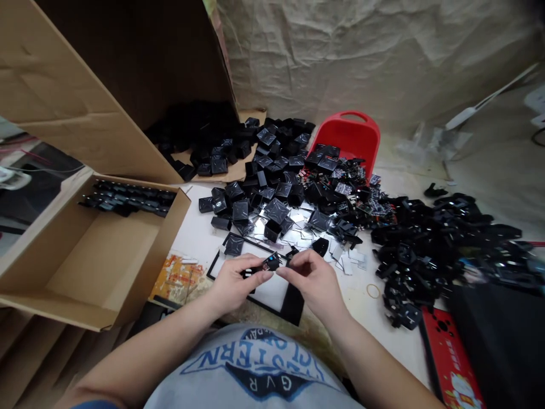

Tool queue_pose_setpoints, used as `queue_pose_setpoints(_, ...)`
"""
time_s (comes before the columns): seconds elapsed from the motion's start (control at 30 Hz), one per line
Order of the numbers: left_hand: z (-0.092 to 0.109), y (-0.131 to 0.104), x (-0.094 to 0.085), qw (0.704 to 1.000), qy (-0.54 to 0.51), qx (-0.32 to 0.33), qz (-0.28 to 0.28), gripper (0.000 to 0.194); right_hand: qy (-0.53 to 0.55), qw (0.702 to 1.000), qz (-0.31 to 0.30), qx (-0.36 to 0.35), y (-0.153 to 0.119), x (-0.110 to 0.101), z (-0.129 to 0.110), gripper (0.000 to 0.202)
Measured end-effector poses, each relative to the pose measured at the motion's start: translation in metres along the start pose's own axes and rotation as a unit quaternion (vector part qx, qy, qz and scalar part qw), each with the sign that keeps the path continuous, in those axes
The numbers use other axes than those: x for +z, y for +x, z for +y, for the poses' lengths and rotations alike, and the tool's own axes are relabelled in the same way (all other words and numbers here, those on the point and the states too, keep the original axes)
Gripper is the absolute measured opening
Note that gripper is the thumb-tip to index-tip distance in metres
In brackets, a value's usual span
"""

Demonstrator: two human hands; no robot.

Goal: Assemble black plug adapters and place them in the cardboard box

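Note:
Near the table's front edge, my left hand [239, 282] pinches a small black part [271, 262] with a bluish spot on it. My right hand [313, 279] is just to its right, thumb and forefinger pressed together close to the part; what they hold, if anything, is too small to name. Beneath both hands lies a black-framed white board [272, 288]. Black square housings [276, 210] are heaped behind it, with thin white pieces [303, 226] scattered among them.
An open cardboard box [97, 255] at left holds rows of black parts. A large carton [85, 85] stands behind it. A red scoop [349, 136] with circuit boards sits at the back. Black curved parts [409, 244] are piled right, near a red box [451, 358].

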State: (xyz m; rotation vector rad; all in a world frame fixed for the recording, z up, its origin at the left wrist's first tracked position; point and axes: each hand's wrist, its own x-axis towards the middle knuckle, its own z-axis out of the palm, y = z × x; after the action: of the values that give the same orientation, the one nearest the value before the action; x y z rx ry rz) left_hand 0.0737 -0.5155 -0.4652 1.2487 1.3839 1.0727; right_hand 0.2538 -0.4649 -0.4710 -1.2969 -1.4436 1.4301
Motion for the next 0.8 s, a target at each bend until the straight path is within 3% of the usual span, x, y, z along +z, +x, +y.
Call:
queue_pose_setpoints(0.07,0.002,0.002,-0.002,0.995,-0.056,-0.048,-0.066,0.024,0.121,0.985,-0.076,0.101,0.000,-0.004,-0.001,0.037)
queue_pose_setpoints(0.13,0.000,0.003,-0.005,0.988,-0.065,-0.080,-0.118,0.028,0.175,0.966,-0.124,0.146,-0.001,-0.009,0.000,0.036)
queue_pose_setpoints(0.2,-0.005,0.002,-0.008,0.987,-0.033,-0.102,-0.124,0.033,0.134,0.977,-0.118,0.116,-0.003,-0.017,0.003,0.031)
queue_pose_setpoints(0.27,-0.010,0.000,-0.012,0.987,-0.008,-0.109,-0.120,0.048,0.014,0.993,-0.110,0.043,-0.004,-0.024,0.011,0.024)
queue_pose_setpoints(0.33,-0.013,-0.001,-0.015,0.986,-0.012,-0.100,-0.131,0.062,-0.120,0.985,-0.126,-0.020,-0.005,-0.031,0.020,0.019)
queue_pose_setpoints(0.4,-0.011,0.000,-0.016,0.986,-0.010,-0.099,-0.132,0.053,-0.190,0.968,-0.156,-0.040,-0.005,-0.035,0.027,0.019)
queue_pose_setpoints(0.47,-0.005,0.001,-0.014,0.989,0.031,-0.102,-0.101,0.035,-0.189,0.967,-0.167,-0.039,-0.005,-0.036,0.029,0.019)
queue_pose_setpoints(0.53,0.001,0.000,-0.009,0.992,0.075,-0.084,-0.065,0.029,-0.143,0.979,-0.139,-0.033,-0.004,-0.036,0.024,0.020)
queue_pose_setpoints(0.63,0.007,-0.002,-0.001,0.995,0.080,-0.047,-0.046,0.028,0.019,0.998,-0.067,0.002,-0.004,-0.029,0.005,0.021)
queue_pose_setpoints(0.7,0.009,-0.004,0.002,0.995,0.085,-0.035,-0.041,0.031,0.145,0.987,-0.041,0.055,-0.006,-0.021,-0.009,0.024)
queue_pose_setpoints(0.8,0.012,-0.005,0.002,0.990,0.133,0.020,-0.052,0.053,0.246,0.962,-0.030,0.114,-0.008,-0.009,-0.025,0.030)
